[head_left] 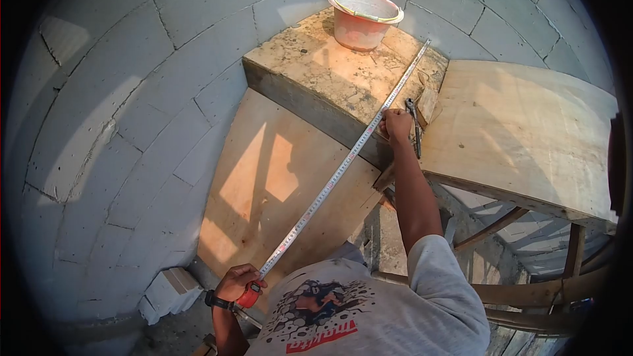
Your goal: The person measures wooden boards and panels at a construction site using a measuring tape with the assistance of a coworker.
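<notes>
My left hand (236,283), with a dark watch on its wrist, is closed around a red tape measure (249,295) at the bottom. From it the white blade (323,192) runs out diagonally, up and to the right, over a plywood sheet and a raised slab. My right hand (397,124) is closed at the blade near the slab's front edge, its fingers pinching the strip. Beyond it the blade's free end reaches the slab's far right side. Just right of that hand lies a dark metal hand tool (414,128), beside a small wood block (427,104).
A pinkish bucket (364,23) stands on the dusty raised slab (310,59). Plywood sheets lie lower left (264,158) and right (521,132). Grey block walls (191,20) enclose the corner. Timber supports (573,250) show under the right sheet; pale blocks (170,292) sit lower left.
</notes>
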{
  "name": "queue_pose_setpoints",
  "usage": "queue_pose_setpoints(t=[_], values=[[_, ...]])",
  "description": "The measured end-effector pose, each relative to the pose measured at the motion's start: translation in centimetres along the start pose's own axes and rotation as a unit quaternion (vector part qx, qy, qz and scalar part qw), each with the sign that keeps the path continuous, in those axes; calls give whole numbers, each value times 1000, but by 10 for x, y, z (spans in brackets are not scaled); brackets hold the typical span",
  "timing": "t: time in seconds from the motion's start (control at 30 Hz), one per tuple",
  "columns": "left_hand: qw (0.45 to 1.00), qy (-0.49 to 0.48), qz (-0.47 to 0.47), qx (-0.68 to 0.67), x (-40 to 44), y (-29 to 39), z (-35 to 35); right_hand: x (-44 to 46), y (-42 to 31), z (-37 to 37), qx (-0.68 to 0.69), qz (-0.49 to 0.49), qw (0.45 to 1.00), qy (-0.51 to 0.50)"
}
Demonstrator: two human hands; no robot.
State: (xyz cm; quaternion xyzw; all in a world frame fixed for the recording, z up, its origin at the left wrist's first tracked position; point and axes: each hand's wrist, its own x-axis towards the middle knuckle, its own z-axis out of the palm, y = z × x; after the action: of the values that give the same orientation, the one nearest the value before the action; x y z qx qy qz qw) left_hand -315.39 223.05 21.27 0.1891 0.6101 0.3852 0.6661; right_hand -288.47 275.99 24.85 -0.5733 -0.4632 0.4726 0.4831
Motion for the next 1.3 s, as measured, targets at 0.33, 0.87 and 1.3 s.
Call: queue_pose_setpoints(t=[0.33,0.87,1.3], values=[[1000,1,-2,-6,-3,4,-7,9,8,0,-4,5,1000,12],[999,-29,5,-44,4,2,-19,11,11,2,18,7,999,33],[999,10,5,31,-3,8,0,12,15,2,18,-12,1000,22]])
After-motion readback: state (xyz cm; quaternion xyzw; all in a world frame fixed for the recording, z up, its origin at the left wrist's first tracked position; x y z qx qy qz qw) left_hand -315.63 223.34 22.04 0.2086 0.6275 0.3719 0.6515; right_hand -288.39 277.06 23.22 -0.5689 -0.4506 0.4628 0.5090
